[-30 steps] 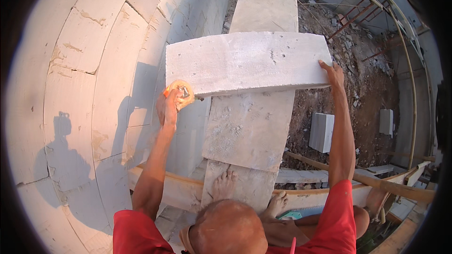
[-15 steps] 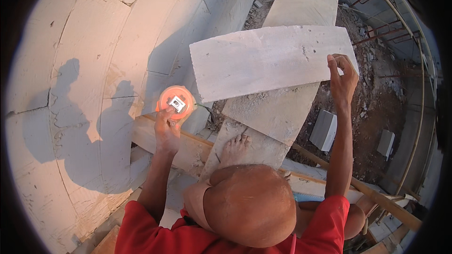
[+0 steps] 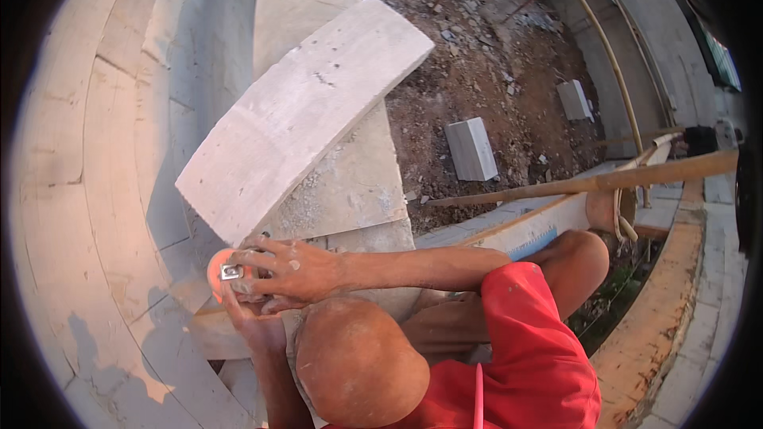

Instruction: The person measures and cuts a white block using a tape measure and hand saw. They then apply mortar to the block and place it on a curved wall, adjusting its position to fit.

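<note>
Both hands meet at a round orange tape measure (image 3: 214, 274) with a metal clip on its face. My left hand (image 3: 253, 319) grips it from below, fingers partly hidden. Bent over its near right side are the fingers of my right hand (image 3: 292, 272), which hide part of the case. Just beyond the hands, a long pale concrete block (image 3: 306, 115) lies slantwise, its near left corner close to the tape measure. Beneath it is a wide dusty board (image 3: 358, 183) with crumbs of grit on it.
On the left rises a pale block wall (image 3: 119, 151). Two smaller blocks, a nearer one (image 3: 470, 151) and a farther one (image 3: 574, 101), lie on the rubble-strewn ground (image 3: 429, 103). A wooden pole (image 3: 588, 183) runs across at right, near an orange-brown beam (image 3: 652, 302).
My right hand has left the block's right end and come over to the tape measure in my left hand. The view has turned, so the block now appears slanted and further left.
</note>
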### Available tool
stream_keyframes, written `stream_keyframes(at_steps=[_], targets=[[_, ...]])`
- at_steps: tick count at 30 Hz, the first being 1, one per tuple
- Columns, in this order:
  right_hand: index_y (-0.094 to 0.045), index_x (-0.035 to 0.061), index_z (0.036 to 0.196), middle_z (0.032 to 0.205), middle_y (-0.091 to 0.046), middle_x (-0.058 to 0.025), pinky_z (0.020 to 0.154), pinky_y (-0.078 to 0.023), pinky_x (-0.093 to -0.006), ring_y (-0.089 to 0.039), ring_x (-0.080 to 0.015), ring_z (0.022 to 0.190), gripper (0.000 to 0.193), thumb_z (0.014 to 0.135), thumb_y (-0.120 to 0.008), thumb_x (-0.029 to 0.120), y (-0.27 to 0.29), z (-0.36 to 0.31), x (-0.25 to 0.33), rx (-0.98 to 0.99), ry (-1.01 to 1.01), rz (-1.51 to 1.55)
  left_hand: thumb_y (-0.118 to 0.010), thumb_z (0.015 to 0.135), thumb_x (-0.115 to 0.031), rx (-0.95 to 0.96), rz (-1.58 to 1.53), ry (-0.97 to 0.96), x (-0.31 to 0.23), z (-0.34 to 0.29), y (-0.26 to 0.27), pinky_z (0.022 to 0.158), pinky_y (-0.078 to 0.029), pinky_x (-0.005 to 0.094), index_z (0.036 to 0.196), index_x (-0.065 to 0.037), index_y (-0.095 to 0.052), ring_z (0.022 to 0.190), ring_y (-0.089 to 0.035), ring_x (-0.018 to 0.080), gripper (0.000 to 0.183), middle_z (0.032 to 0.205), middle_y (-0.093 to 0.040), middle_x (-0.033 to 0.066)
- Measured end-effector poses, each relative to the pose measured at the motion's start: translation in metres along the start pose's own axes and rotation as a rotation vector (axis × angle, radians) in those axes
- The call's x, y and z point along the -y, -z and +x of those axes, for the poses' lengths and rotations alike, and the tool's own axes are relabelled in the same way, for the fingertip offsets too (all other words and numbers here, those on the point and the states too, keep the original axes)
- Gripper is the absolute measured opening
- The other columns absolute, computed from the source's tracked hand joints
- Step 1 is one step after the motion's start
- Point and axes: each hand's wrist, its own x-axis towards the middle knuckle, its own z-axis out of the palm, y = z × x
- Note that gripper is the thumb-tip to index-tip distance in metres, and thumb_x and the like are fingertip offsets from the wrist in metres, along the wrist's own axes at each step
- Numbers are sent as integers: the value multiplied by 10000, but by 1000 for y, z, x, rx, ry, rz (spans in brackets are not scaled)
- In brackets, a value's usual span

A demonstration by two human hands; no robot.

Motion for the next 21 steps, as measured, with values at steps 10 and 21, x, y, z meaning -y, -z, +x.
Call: stream_keyframes(at_steps=[10,21], targets=[[-649,2,1122,1082,-660,-154,857,-520,-405,-640,-311,1015,447,828,-803,302,-14,-5,-27,-227,-199,929,-511,970,-448,199,657,-152,34,45,-33,1082,-428,410,1471,-25,-459,1306,-530,267,658,1402,-530,157],[-657,-34,1054,1033,-662,-248,918,-447,-504,-605,-407,1007,430,991,-560,380,-49,4,-57,-85,286,577,-570,908,-425,559,966,-113,33,60,-42,1053,-429,381,1430,-7,-510,1261,-552,250,672,1340,-557,157]])
